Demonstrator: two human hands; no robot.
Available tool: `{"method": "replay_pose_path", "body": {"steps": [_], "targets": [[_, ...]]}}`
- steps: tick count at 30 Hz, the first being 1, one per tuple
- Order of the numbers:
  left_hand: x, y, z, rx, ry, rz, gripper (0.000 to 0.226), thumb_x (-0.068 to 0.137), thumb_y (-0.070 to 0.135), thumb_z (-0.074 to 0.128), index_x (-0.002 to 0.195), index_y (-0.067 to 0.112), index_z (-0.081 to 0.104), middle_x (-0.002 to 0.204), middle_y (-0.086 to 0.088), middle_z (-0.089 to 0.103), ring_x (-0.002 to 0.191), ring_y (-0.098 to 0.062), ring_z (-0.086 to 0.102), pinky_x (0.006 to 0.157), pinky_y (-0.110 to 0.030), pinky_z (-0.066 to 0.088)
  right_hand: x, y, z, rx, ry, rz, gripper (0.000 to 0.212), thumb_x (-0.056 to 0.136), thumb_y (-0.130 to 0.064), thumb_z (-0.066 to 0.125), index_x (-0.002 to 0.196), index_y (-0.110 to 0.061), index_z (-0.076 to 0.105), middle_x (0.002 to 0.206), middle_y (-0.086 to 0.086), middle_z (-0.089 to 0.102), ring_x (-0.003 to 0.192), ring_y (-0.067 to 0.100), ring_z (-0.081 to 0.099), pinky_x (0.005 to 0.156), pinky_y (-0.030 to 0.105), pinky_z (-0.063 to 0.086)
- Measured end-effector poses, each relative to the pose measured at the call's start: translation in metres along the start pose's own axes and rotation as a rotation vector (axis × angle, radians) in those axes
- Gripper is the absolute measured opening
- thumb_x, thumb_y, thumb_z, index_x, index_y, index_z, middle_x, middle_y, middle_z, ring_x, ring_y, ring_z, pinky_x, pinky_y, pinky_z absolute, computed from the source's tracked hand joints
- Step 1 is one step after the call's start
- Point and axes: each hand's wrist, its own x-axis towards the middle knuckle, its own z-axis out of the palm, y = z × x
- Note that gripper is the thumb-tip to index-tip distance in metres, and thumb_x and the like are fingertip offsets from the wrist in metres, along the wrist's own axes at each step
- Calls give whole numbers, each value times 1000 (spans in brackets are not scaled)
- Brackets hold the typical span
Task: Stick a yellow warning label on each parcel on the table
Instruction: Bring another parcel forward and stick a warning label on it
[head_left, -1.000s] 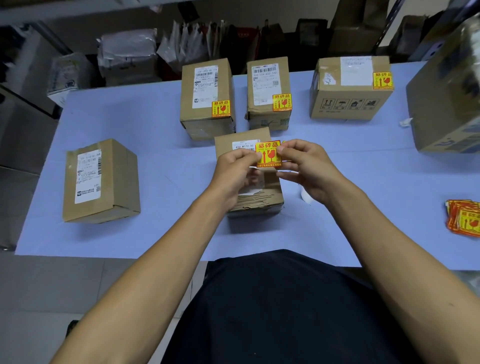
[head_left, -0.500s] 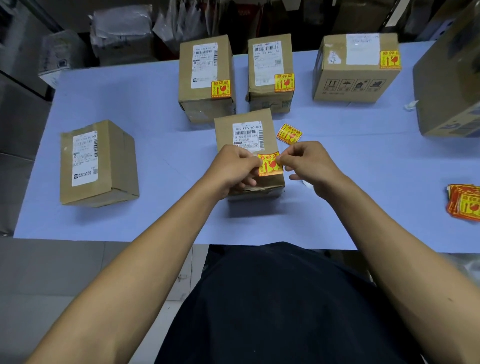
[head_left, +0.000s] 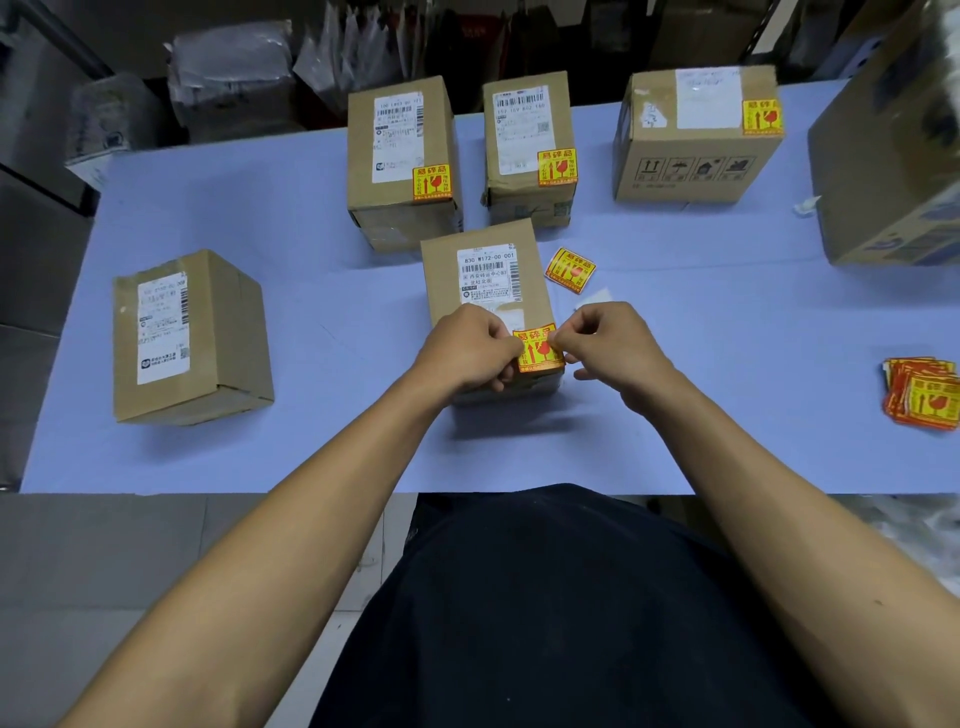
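**Label four going on, one box left**

I see three back boxes (head_left: 400, 161) labelled. Left hand (head_left: 470, 348) and right hand (head_left: 605, 345) pinch the yellow label (head_left: 537, 349) onto the middle box (head_left: 485, 270), waybill "830 W172-00 001". Left box (head_left: 189, 338) is bare. Spare label (head_left: 570, 269) beside the middle box, stack (head_left: 922, 392) far right.

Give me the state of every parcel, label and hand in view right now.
Centre parcel: yellow label being pressed on near its front edge.
Left parcel: no yellow label.
Back-left parcel: labelled.
Back-middle parcel: labelled.
Back-right parcel: labelled.
Loose label: flat on table.
Label stack: untouched, right edge.
Left hand: grip on label's left edge.
Right hand: grip on label's right edge.
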Motion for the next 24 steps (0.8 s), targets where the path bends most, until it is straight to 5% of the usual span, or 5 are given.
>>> {"method": "replay_pose_path", "body": {"steps": [6, 24], "targets": [[1, 0, 1, 84, 7, 29, 21, 86, 23, 62, 71, 12, 71, 62, 1, 74, 59, -20, 74, 74, -38, 59, -2, 5, 1, -83, 76, -47, 12, 84, -23, 75, 74, -15, 73, 75, 1, 71, 77, 24, 70, 75, 53, 60], [2, 5, 1, 219, 7, 27, 26, 82, 25, 61, 62, 13, 71, 61, -1, 74, 61, -16, 72, 78, -46, 62, 4, 7, 3, -150, 65, -8, 15, 83, -25, 77, 71, -17, 74, 73, -4, 70, 83, 20, 69, 76, 51, 60]]}}
